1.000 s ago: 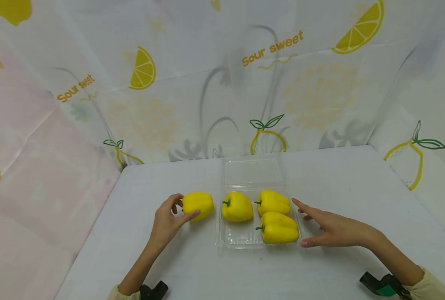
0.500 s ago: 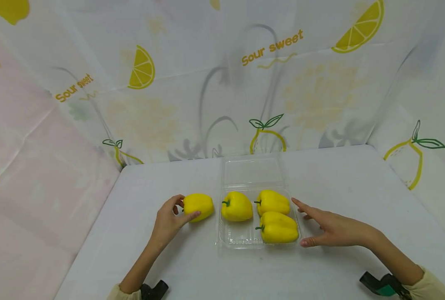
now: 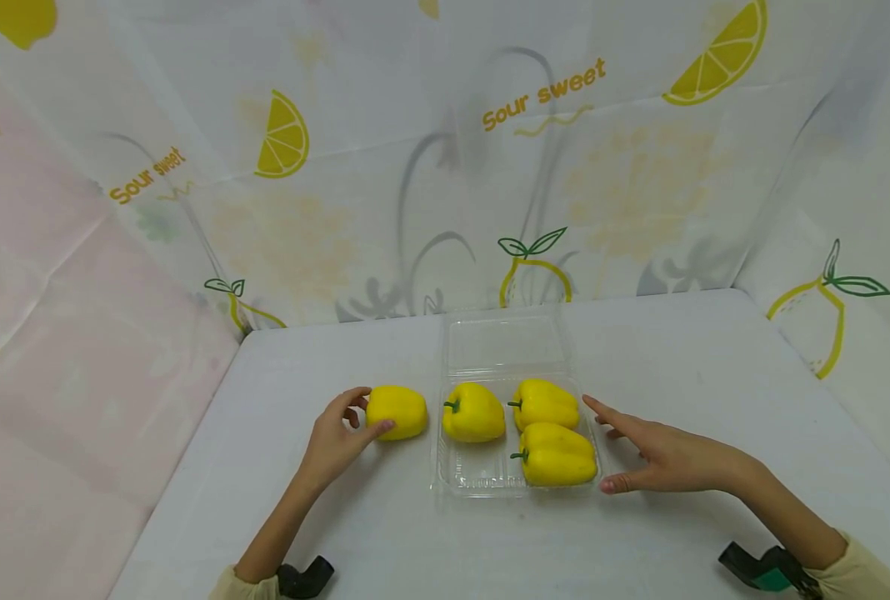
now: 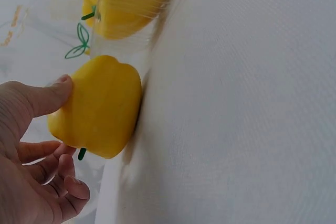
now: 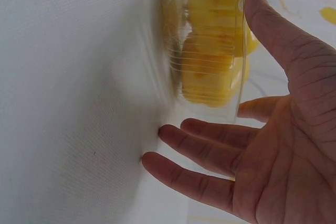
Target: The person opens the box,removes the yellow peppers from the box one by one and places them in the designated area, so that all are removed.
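My left hand point(image 3: 340, 433) holds a yellow bell pepper point(image 3: 400, 414) between thumb and fingers, left of a clear plastic clamshell container point(image 3: 482, 482). In the left wrist view, this pepper's green stem point(image 4: 82, 153) points toward the palm, and its side lies at or very near the tabletop. Inside the container are three more yellow bell peppers: one on the left point(image 3: 475, 417), one at the back right point(image 3: 546, 404) and one at the front right point(image 3: 560, 456). My right hand point(image 3: 670, 457) is beside the container's right wall, fingers extended and thumb apart, holding nothing.
The container's transparent lid point(image 3: 507, 343) lies folded back behind its base. A white cloth covers the table point(image 3: 685, 358). Lemon-printed curtains point(image 3: 370, 167) rise behind and at both sides. A dark wrist mount point(image 3: 306, 577) sits on each forearm.
The pepper in my left hand has turned slightly, and its stem is now out of sight in the head view. My right hand and the container stay in place.
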A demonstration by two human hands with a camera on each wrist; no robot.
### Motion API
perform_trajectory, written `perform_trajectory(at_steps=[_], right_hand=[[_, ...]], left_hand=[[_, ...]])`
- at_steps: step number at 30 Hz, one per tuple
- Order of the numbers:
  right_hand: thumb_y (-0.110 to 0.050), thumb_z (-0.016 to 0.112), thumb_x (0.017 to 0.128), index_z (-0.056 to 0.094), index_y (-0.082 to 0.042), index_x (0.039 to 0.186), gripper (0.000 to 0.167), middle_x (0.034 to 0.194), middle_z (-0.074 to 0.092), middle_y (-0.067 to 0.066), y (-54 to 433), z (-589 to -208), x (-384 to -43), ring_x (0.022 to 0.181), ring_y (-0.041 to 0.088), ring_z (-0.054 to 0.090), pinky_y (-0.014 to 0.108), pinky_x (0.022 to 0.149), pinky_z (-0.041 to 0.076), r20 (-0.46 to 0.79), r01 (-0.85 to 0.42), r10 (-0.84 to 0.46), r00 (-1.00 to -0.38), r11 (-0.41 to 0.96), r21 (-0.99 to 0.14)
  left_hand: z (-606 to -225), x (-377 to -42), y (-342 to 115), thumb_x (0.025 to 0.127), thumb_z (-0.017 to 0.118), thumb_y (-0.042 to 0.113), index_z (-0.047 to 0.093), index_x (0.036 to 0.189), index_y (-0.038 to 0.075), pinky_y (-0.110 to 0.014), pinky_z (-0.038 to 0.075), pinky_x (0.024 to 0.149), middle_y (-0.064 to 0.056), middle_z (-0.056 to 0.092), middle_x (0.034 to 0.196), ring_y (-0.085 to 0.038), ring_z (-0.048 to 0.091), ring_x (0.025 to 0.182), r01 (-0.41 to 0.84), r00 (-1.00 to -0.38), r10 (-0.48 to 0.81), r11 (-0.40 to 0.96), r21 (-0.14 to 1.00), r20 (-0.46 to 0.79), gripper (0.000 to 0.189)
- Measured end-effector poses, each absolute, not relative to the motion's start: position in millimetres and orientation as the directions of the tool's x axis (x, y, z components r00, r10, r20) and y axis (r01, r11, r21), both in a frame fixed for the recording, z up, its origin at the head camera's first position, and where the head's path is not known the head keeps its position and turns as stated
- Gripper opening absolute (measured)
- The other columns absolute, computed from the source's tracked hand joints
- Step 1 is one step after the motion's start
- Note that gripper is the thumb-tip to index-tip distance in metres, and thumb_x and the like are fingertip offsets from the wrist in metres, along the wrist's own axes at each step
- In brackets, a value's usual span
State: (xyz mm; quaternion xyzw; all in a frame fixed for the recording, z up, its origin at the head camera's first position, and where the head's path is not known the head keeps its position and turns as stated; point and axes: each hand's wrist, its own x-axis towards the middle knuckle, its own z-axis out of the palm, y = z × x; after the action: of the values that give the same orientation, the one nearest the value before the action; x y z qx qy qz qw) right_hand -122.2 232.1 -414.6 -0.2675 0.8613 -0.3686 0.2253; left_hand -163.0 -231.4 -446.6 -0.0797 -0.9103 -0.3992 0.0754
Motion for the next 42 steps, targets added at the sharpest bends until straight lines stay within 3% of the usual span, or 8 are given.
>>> perform_trajectory(at_steps=[8,15,18,25,33,42], right_hand=[[-0.04,0.074,0.088,0.006,-0.015,0.159,0.102,0.151,0.031,0.03,232,-416,-123,0.128,0.047,0.043,0.063,0.092,0.043,-0.196,-0.294,-0.622,-0.758,0.595,-0.748],[-0.041,0.074,0.088,0.005,-0.016,0.159,0.102,0.151,0.031,0.03,233,-417,-123,0.127,0.047,0.044,0.063,0.092,0.043,-0.193,-0.294,-0.625,-0.756,0.589,-0.753],[-0.042,0.074,0.088,0.005,-0.017,0.159,0.102,0.151,0.031,0.03,233,-418,-123,0.127,0.047,0.044,0.064,0.092,0.043,-0.189,-0.298,-0.626,-0.757,0.588,-0.752],[-0.041,0.073,0.088,0.006,-0.016,0.159,0.102,0.151,0.031,0.029,233,-418,-122,0.127,0.047,0.044,0.064,0.092,0.043,-0.184,-0.303,-0.625,-0.758,0.588,-0.75],[-0.042,0.073,0.088,0.006,-0.015,0.159,0.102,0.151,0.032,0.03,233,-417,-121,0.127,0.047,0.044,0.062,0.091,0.044,-0.181,-0.307,-0.626,-0.758,0.588,-0.749],[-0.042,0.073,0.088,0.006,-0.017,0.16,0.102,0.15,0.033,0.029,233,-417,-121,0.127,0.046,0.045,0.063,0.092,0.044,-0.188,-0.299,-0.618,-0.763,0.595,-0.746]], left_hand=[[-447,-164,-238,0.084,0.081,0.018,0.057,0.125,0.003,-0.025,0.044,0.066,-0.012,0.063,0.116,-0.021,0.052,0.082,0.221,-0.975,0.106,0.596,0.772,0.197,0.049],[-436,-159,-236,0.091,0.072,0.008,0.057,0.133,0.003,-0.023,0.044,0.067,-0.016,0.054,0.129,-0.024,0.05,0.089,0.176,-0.984,0.115,0.526,0.832,0.135,0.045],[-446,-164,-242,0.092,0.069,0.007,0.057,0.136,0.007,-0.025,0.043,0.07,-0.014,0.051,0.128,-0.024,0.049,0.09,0.18,-0.983,0.116,0.518,0.836,0.14,0.045],[-445,-167,-238,0.093,0.065,0.0,0.052,0.139,0.003,-0.026,0.043,0.069,-0.016,0.052,0.127,-0.024,0.05,0.088,0.149,-0.989,0.068,0.537,0.831,0.133,0.048],[-445,-171,-236,0.093,0.061,-0.003,0.058,0.133,0.005,-0.024,0.044,0.064,-0.012,0.058,0.13,-0.026,0.051,0.092,0.113,-0.992,0.023,0.546,0.83,0.12,0.04],[-446,-175,-234,0.098,0.058,0.003,0.056,0.137,0.005,-0.027,0.045,0.071,-0.012,0.058,0.13,-0.026,0.051,0.097,0.123,-0.992,0.034,0.531,0.838,0.124,0.038]])
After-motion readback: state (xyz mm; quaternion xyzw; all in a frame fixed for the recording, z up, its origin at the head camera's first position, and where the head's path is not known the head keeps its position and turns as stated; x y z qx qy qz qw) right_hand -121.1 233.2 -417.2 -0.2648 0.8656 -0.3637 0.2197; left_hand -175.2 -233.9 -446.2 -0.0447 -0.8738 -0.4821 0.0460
